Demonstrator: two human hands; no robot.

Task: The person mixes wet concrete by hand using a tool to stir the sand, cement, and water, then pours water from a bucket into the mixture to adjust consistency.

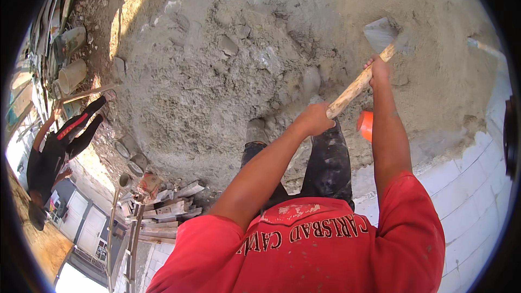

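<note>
Both my hands grip one shovel with a pale wooden handle [355, 91]. My left hand [316, 119] is closed round the handle's near end, in front of my legs. Farther up, close to the blade, my right hand [379, 70] wraps round the shaft. The grey metal blade [381, 33] rests at the far right on a thin, sandy grey layer. To the left of it spreads a broad, lumpy heap of wet-looking grey mortar [217, 81], and my feet stand at its near side. Whether the blade carries any material I cannot tell.
An orange bucket [367, 125] lies by my right forearm. At the left, another person [59, 141] in dark clothes holds a long-handled tool [89, 92]. Buckets [72, 76] stand beyond them. Stacked boards [163, 217] lie at the lower left. A white block wall [472, 184] runs along the right.
</note>
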